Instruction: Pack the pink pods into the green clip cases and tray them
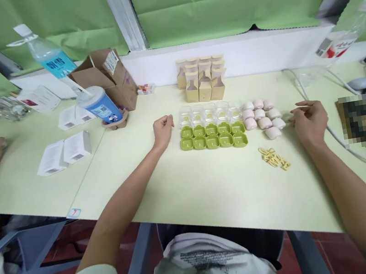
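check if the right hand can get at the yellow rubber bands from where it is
Probably yes. The right hand rests on the table, and the yellow rubber bands lie just beside it toward the person, with only bare tabletop between. The pink cases sit farther back, out of the way.

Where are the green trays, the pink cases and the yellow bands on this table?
Green trays (213,135): head view, middle of the two rows.
Pink cases (263,117): head view, centre of the cluster.
Yellow bands (273,159): head view, middle of the loose pile.
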Demonstrator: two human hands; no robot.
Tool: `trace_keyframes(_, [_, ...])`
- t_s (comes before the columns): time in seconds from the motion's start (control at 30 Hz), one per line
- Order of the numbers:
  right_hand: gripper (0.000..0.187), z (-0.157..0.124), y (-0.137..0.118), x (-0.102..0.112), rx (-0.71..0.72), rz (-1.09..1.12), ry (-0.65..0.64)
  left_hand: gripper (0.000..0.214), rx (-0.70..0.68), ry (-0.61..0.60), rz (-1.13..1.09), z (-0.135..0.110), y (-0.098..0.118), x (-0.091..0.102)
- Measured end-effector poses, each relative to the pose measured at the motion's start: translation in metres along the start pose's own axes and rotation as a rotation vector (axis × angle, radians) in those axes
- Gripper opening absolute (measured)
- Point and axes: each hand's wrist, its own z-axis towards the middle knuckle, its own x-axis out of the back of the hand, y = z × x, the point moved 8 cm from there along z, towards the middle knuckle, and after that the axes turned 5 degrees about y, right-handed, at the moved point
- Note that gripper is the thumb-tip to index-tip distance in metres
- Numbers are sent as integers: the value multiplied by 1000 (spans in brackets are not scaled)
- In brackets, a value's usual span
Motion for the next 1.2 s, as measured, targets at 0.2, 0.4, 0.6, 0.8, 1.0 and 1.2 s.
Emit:
trace_keyframes(0.2, [17,-4,-14,4,88,-21,0,52,13,-16,-11,1,-7,2])
trace_keyframes(0.4, [16,-51,-100,13,649,-224,-110,53,34,-46,-19,1,-11,-1])
trace_keyframes(0.6, [35,-88,-127,-9,792,-376,-271,55,15,-50,11,3,-15,-3])
trace_keyframes(0.8, [53,-91,-125,-17,739,-621,-454,57,-1,-70,46,1,-7,-6])
trace_keyframes(1.0, [49,-136,-143,14,564,-1148,-482,56,-30,-69,63,2,-8,-5])
trace_keyframes(1.2, [52,-169,-122,11,341,-1296,-769,56,-40,-82,92,5,-16,-7])
